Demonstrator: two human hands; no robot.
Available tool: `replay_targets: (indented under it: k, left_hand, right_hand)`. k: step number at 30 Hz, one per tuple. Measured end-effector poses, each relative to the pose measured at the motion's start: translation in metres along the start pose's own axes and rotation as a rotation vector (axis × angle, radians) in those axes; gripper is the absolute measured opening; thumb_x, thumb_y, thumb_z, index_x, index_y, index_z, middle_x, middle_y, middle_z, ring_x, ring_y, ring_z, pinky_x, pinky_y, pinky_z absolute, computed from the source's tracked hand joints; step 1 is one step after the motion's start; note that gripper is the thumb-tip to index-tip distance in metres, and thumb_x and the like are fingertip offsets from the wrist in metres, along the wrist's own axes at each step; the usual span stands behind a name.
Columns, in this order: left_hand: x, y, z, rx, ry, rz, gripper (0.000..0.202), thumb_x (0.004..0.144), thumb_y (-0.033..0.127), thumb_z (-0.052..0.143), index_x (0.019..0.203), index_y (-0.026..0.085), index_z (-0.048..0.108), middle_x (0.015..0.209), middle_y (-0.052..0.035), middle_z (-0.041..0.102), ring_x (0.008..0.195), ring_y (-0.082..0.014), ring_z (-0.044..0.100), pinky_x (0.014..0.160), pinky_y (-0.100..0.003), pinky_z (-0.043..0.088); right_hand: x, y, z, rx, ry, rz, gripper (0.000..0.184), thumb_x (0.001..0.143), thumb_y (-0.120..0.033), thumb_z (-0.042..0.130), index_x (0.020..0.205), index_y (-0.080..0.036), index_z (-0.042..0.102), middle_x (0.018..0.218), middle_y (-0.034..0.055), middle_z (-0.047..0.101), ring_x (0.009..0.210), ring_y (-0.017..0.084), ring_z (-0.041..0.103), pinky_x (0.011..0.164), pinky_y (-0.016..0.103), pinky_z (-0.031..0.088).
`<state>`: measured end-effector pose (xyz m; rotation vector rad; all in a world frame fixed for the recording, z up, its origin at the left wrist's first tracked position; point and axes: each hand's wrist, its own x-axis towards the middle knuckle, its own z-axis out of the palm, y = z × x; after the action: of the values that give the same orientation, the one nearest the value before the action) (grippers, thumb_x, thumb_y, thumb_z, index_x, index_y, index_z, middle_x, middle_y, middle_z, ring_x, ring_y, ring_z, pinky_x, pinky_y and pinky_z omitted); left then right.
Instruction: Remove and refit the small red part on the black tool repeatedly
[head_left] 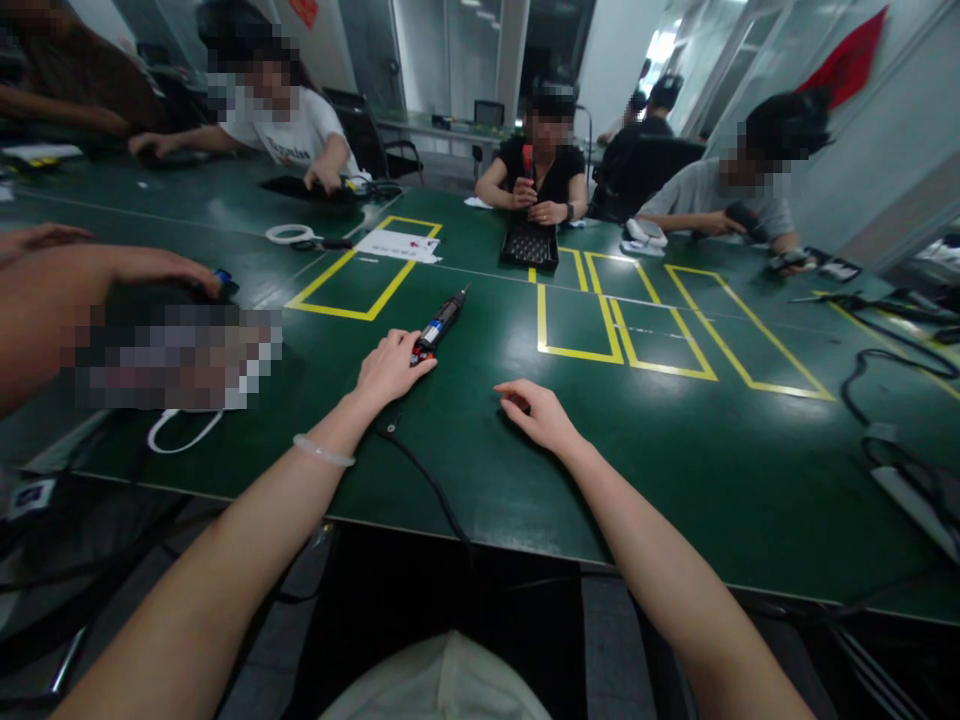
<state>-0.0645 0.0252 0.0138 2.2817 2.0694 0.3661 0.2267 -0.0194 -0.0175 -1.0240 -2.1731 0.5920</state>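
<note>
A pen-shaped electric screwdriver [444,322] lies on the green table with its bit pointing away from me and to the right. My left hand [391,366] is closed over its rear end, where some red shows beside the fingers. A black cable [427,468] with a small metal-ended tip lies just behind that hand and runs off the table's near edge. To the right, my right hand [538,414] rests low over the tabletop, fingers loosely curved and a gap at the thumb. Nothing is in it.
Yellow tape rectangles [581,352] mark the table [480,480]. A white paper [397,245] and a white ring-shaped item [289,234] lie farther left. Opposite, a co-worker works over a black tray [529,247]. Another person's arm [112,275] reaches in from the left. Cables [862,370] tangle at right.
</note>
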Motion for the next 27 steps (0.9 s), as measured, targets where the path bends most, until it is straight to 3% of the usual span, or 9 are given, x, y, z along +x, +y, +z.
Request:
replay_targets:
  k: [11,27]
  left_hand:
    - [0.025,-0.074,-0.011,0.051,0.006,-0.126,0.068,0.092,0.062,0.043,0.146,0.022,0.045,0.140,-0.0179,0.047,0.123,-0.0385,0.050,0.095,-0.049,0.046]
    - [0.041,-0.114,-0.011,0.135,0.058,-0.159,0.065,0.093,0.053,0.051,0.148,0.020,0.044,0.145,-0.0163,0.047,0.123,-0.0361,0.052,0.097,-0.043,0.046]
  right_hand:
    - [0.000,0.002,0.002,-0.055,0.069,0.038,0.022,0.094,-0.023,0.053,0.110,-0.020,0.067,0.091,0.0040,0.068,0.073,0.016,0.060,0.069,0.029,0.047]
    - [0.000,0.003,0.003,-0.030,0.094,0.068,0.017,0.093,-0.022,0.053,0.097,-0.019,0.070,0.088,0.0046,0.069,0.076,0.016,0.061,0.072,0.028,0.046]
